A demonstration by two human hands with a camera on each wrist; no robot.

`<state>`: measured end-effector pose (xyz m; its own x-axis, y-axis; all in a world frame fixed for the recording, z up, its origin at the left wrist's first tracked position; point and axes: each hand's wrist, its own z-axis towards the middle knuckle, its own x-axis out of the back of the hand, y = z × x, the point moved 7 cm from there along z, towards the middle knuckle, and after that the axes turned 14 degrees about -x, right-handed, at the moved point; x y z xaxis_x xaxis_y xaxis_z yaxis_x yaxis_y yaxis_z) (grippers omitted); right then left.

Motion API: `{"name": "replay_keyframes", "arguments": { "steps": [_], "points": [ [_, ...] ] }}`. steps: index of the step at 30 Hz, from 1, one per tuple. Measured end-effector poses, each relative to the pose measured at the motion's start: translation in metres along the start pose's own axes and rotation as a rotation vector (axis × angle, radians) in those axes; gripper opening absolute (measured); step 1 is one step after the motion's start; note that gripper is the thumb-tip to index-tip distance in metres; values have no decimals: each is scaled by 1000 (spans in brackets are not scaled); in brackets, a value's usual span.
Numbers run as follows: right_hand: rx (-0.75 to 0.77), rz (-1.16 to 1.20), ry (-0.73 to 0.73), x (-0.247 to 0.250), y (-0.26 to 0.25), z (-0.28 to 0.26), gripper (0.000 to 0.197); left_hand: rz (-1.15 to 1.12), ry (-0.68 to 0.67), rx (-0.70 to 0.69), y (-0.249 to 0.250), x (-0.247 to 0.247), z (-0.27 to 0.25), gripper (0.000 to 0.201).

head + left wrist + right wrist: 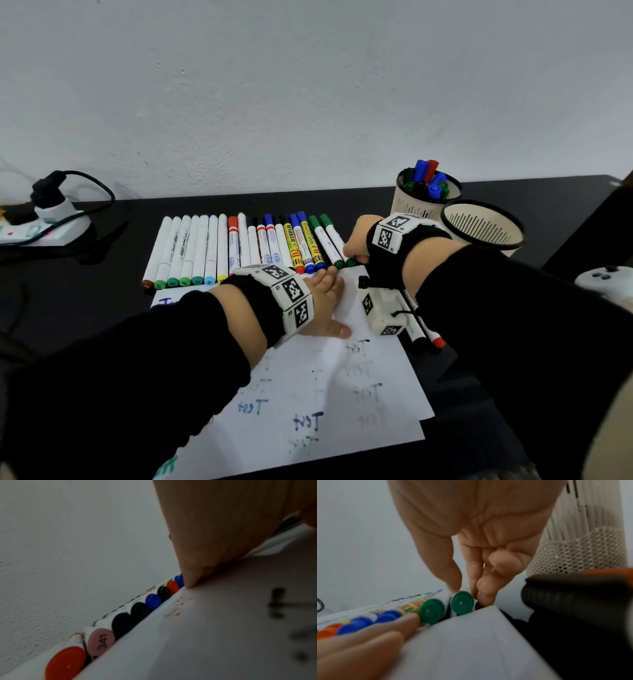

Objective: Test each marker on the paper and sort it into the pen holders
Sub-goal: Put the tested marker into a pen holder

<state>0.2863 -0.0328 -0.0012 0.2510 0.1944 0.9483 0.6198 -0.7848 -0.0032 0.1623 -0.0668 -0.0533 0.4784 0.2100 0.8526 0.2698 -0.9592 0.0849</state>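
The left hand [323, 301] lies flat, fingers straight, pressing the white paper sheet [308, 394] scribbled with "Test" onto the black surface [102, 274]. Just beyond the paper's far edge, the right hand [356, 240], the nearer grip, pinches the end green-capped white plastic marker [462, 602]. Its smooth round barrel runs away toward the wall. Farther right stand two cream mesh pen holders [483, 226].
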Motion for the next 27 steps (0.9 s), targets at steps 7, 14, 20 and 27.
{"name": "replay_keyframes", "arguments": {
  "steps": [7, 14, 20, 27],
  "points": [
    [1, 19, 12, -2, 2, -1, 21, 1, -9, 2, 0, 0, 1, 93],
    [-30, 72, 54, 7, 12, -3, 24, -9, -9, 10, 1, 0, -2, 92],
    [-46, 107, 81, 29, 29, -21, 25, -34, 9, 21, 5, 6, -11, 91],
    [-63, 162, 63, 48, 47, -57, 39, -80, 153, 42, 15, 44, -43, 77]
  ]
}}
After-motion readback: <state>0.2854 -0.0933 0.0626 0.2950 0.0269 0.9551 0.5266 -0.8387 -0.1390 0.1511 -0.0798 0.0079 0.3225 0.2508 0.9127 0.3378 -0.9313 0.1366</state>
